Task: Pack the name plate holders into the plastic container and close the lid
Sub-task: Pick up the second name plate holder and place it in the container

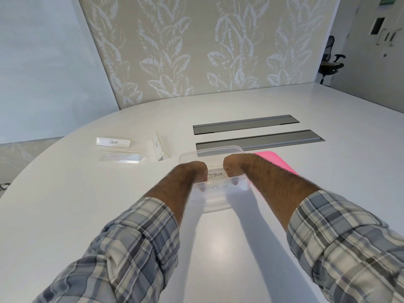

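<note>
Centrally: container (215, 186) — both hands, left (192, 171) and right (235, 166), gripping holder (215, 174) inside; three holders (113, 142) at ten o'clock.

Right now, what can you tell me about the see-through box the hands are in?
The plastic container is a clear, rounded rectangular tub with no lid on, sitting on the white table. Both hands reach into it from above, the left hand at one end and the right hand at the other, on a name plate holder marked OSTRICH. A second holder shows through the near wall. A pink lid lies behind it, to the right.
</note>
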Demonstrator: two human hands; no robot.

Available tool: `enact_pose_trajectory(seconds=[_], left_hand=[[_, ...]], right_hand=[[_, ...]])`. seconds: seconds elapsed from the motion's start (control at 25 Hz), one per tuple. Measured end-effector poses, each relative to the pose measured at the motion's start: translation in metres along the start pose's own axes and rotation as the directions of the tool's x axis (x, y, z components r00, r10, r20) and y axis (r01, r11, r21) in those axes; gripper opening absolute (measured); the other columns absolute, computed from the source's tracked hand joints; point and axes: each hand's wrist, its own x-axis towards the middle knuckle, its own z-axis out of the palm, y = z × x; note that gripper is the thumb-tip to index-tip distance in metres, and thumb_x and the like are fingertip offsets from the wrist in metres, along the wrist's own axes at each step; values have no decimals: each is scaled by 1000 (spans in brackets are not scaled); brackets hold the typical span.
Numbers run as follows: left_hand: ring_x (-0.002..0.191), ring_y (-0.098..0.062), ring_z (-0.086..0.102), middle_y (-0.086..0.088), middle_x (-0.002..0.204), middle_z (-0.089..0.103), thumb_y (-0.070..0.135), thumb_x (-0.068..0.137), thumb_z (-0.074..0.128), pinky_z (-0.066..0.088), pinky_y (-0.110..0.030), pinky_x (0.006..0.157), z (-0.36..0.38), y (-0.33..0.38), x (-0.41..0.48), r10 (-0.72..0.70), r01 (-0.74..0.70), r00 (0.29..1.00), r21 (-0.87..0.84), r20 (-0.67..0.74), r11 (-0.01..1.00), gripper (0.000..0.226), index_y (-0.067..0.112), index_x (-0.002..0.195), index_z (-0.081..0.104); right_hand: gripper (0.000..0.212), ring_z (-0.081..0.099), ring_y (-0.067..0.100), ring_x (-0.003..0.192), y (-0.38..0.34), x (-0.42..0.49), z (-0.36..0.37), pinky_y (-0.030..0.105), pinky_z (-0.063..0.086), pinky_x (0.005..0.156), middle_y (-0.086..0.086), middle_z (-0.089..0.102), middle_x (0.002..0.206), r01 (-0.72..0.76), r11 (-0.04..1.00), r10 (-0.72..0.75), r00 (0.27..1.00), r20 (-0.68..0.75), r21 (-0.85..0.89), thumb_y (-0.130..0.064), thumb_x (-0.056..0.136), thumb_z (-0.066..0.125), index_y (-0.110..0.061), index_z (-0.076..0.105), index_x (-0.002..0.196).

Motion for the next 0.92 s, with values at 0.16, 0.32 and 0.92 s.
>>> enact_pose_trajectory(seconds=[0.16,0.32,0.92], left_hand=[[85,-22,55,-9,111,68,19,87,71,46,-26,72,-8,-1,-9,-5,3,999,-50,-42,999,33,6,118,69],[98,-22,62,4,93,61,36,86,72,50,-31,82,-25,-16,-28,42,-88,951,-137,-308,987,18,19,92,71],[153,-21,11,-4,165,17,58,102,24,16,-43,122,5,-208,-149,-374,247,794,-308,-479,919,63,25,155,30]], right_hand=[[23,62,22,75,3,-7,-9,28,51,65,3,70,84,-5,997,12,996,-84,80,-22,72,83,-10,68,84],[30,58,20,77,9,-17,-29,28,42,65,-6,61,77,0,990,41,959,-281,144,-44,75,78,-21,58,73],[75,44,28,132,-104,11,-97,46,39,107,4,45,146,108,987,-43,893,-449,121,-67,86,52,-25,37,147]])
